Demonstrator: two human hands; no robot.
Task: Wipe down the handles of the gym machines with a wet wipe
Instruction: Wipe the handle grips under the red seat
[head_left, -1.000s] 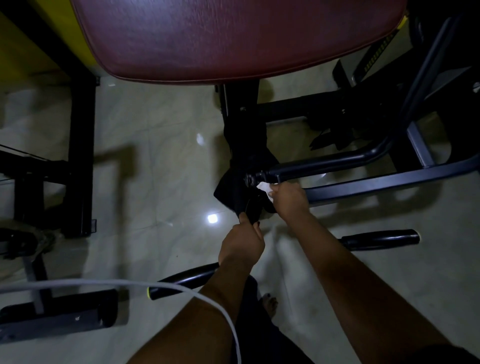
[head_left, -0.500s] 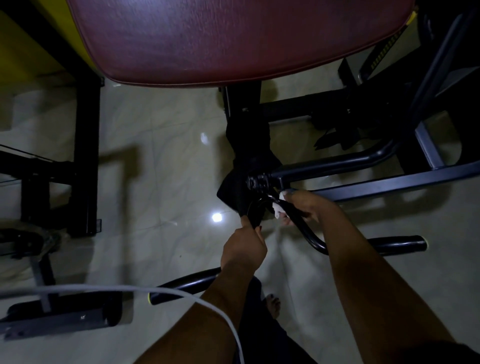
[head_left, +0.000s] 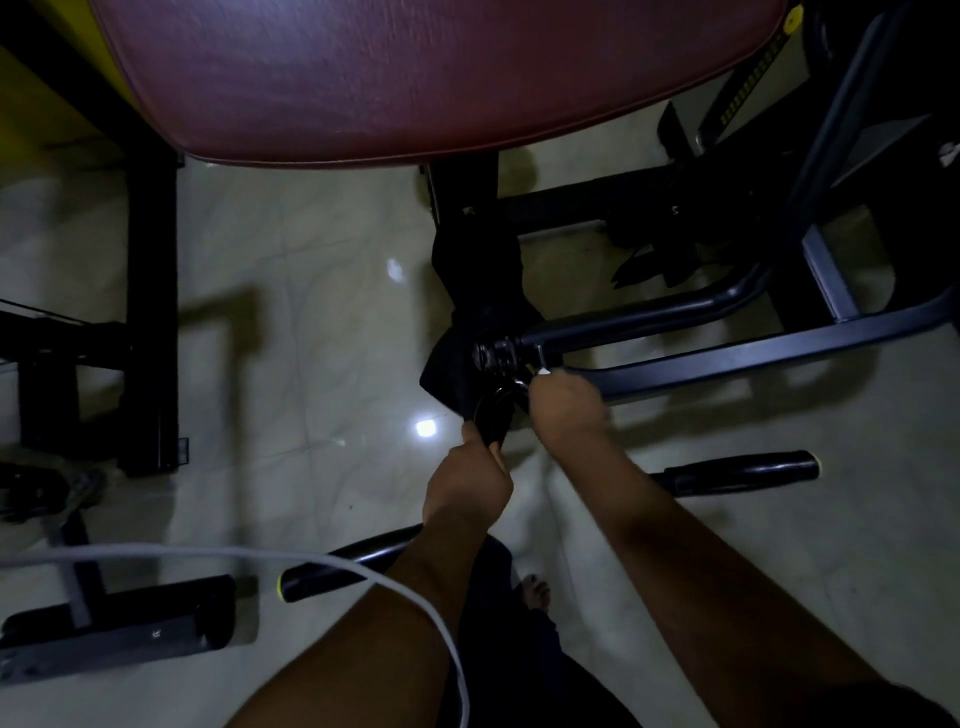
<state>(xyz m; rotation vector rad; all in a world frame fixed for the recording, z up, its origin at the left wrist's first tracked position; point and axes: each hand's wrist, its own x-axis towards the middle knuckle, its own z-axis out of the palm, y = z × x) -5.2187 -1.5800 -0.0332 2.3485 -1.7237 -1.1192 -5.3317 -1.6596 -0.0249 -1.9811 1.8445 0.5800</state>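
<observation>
The right grip (head_left: 563, 410) is curled round the wet wipe (head_left: 544, 371), only a small white corner of which shows above the knuckles, pressed to the neck of the handle (head_left: 492, 415) just below the swivel joint (head_left: 496, 356). The left grip (head_left: 467, 488) is closed round the handle's curved black middle and steadies it. The likeliest trouble is the wipe snagging or tearing on the joint's bolts and pin, since the cloth is thin and bunched and the hardware there is knobbly. The wipe could also gather grease from the swivel and smear it down the bar. If the left grip loosens, the free-hanging handle would probably swing on its pivot and rap the fingers, or drop toward the bare foot (head_left: 535, 592) below. Moisture on the glossy, pale marbled floor (head_left: 311, 312) would make it slippery. The handle is a bent metal tube, ending on each side in matte black rubber sleeves (head_left: 743, 469) with yellow caps, not yet reached by the wipe as things lie. The machine arm (head_left: 649, 314) is smooth, dark, painted round tubing. Overhead sits a maroon padded seat (head_left: 415, 78), leathery and faintly creased, and a white cable (head_left: 208, 553) loops across the left forearm.
</observation>
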